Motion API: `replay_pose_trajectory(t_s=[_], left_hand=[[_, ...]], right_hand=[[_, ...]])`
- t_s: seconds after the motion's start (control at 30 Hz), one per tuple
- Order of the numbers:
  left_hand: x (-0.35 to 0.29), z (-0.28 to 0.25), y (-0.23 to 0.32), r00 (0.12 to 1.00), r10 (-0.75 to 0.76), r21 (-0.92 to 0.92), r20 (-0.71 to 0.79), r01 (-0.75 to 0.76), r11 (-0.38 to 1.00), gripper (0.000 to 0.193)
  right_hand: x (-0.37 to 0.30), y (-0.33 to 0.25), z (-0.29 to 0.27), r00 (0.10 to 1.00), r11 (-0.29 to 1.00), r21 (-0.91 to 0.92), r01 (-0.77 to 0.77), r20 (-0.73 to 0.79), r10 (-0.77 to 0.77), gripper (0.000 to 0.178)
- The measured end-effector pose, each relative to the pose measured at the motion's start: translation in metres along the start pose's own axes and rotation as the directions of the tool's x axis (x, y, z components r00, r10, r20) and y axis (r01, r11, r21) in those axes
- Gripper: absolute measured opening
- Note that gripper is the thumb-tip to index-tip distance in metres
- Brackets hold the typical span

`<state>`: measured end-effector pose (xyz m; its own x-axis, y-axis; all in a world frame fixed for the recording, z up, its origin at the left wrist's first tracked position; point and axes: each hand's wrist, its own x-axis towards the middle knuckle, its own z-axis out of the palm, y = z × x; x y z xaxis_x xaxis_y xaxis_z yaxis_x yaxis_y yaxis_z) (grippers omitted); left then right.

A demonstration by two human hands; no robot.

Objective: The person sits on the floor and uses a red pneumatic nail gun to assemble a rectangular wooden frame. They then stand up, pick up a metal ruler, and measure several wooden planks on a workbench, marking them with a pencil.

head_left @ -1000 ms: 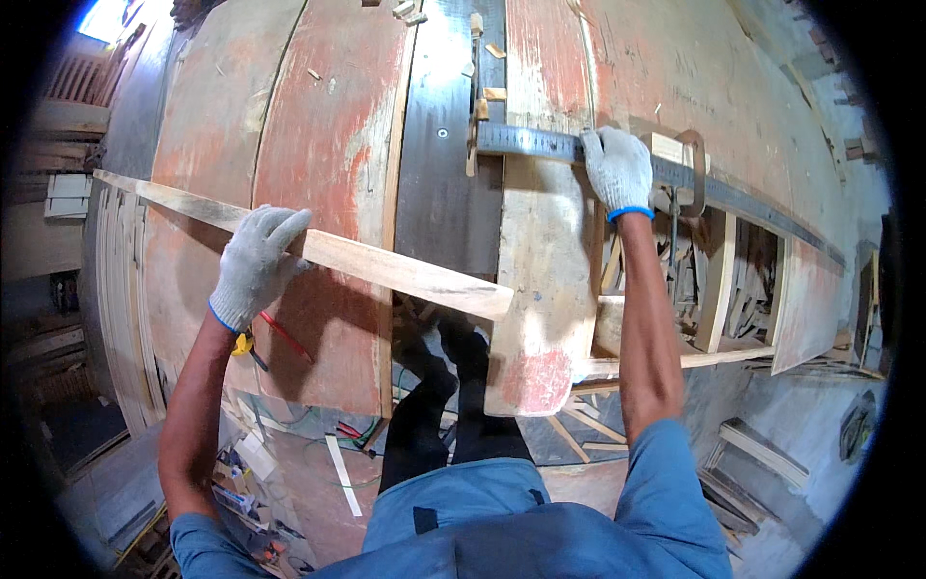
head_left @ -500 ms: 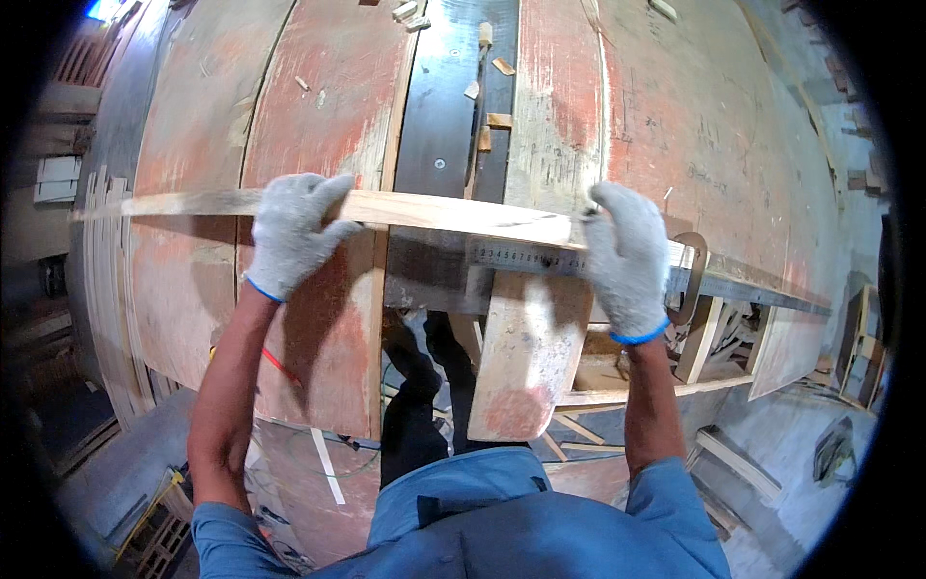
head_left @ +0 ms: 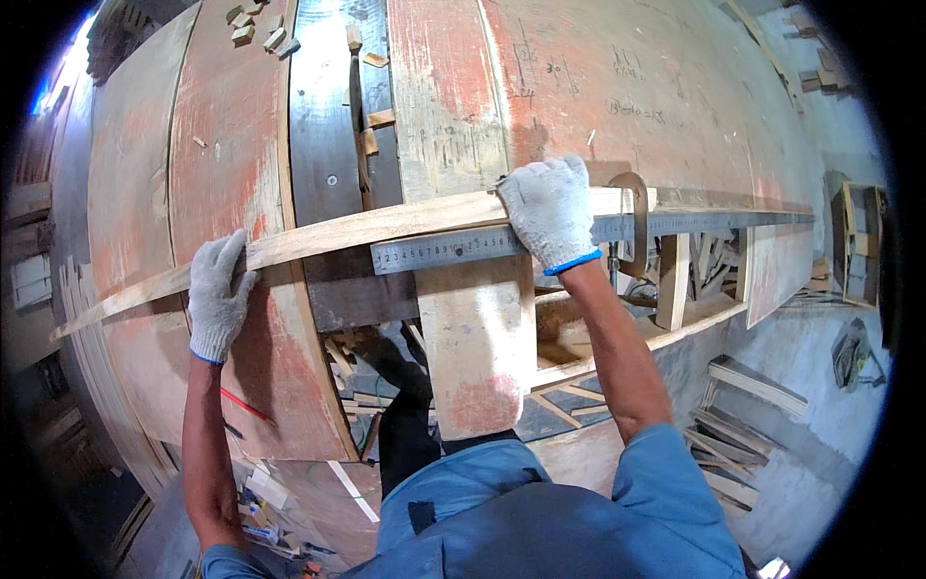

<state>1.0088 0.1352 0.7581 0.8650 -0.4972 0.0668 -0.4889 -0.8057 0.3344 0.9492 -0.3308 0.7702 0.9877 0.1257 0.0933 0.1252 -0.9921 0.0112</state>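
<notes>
A long pale wooden strip [head_left: 367,224] slants across the workbench, its left end lower and closer to me. My left hand [head_left: 218,294], in a grey-white knit glove, is closed around the strip's left part. Farther right, my gloved right hand [head_left: 552,214] grips the strip with curled fingers. A small dark spot shows by its knuckles, too small to name. Just below the strip lies a steel ruler [head_left: 439,251], partly hidden by my right hand and wrist. A curved metal clamp [head_left: 637,227] stands right of that hand, at the strip's right end.
Small wood offcuts [head_left: 243,29] lie at the far left of the bench, others along a slot in the dark metal strip [head_left: 333,125]. A board [head_left: 477,357] juts toward me. Below the bench edge is an open wooden frame [head_left: 672,280]. A red pencil-like stick [head_left: 246,405] lies left.
The view has shifted to the right. My right hand has gone from loosely spread fingers to a closed grip on the strip. The strip's left end has dropped toward me, with my left hand.
</notes>
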Motion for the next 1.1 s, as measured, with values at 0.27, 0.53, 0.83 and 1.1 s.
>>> replay_pose_trajectory(t_s=[0.27,0.53,0.83,1.1], left_hand=[[0.01,0.025,0.026,0.997,0.071,0.027,-0.006,-0.071,0.997,0.059],[0.013,0.02,0.023,0.995,0.101,0.111,0.014,-0.102,0.989,0.053],[0.016,0.007,0.011,0.991,0.119,0.062,-0.063,-0.115,0.991,0.056],[0.015,0.021,0.0,0.985,0.153,0.053,-0.083,-0.149,0.987,0.061]], right_hand=[[-0.026,-0.009,0.023,0.985,0.964,0.26,-0.053,-0.145,0.093,0.025],[-0.03,-0.032,0.018,0.975,0.982,0.142,-0.124,-0.169,0.147,0.026],[-0.039,-0.034,0.038,0.914,0.988,0.098,-0.115,-0.379,0.144,0.023],[-0.033,-0.032,0.037,0.925,0.974,0.175,-0.143,-0.326,0.195,0.022]])
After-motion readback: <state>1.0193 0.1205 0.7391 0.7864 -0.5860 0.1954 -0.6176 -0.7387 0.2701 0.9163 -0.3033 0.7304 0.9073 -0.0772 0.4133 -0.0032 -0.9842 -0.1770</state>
